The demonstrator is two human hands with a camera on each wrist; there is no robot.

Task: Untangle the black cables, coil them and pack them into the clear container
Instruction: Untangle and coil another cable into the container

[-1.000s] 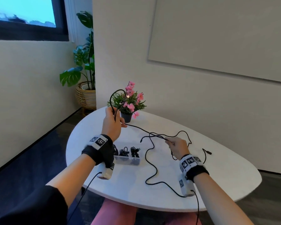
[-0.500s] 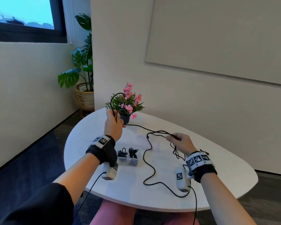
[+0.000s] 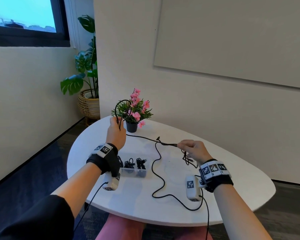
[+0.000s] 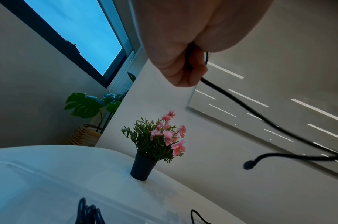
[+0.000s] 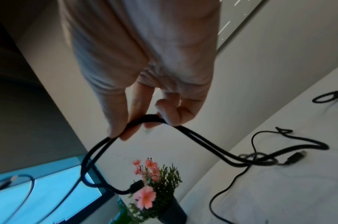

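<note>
White walls, a window [image 3: 22,14] and a floor plant [image 3: 87,70] are seen behind one pale oval table [image 3: 180,213], where cables are being sorted. One clear container [image 3: 137,172] is set near the front edge, close to the left wrist, presumably for easy reach; three coiled bundles appear to be packed in it already, though part is hidden by the wrist. One potted pink flower [image 3: 135,111] is placed at the far edge. A loose black cable [image 3: 156,172] is strung between two raised hands, seemingly so its snarl can be pulled apart, while the slack is left trailing over the table. A loop of it is gripped in the curled left hand [image 3: 116,134]; a doubled run is pinched between thumb and fingers of the right hand [image 3: 194,151]. Whether one cable or two are tangled cannot be told.
</note>
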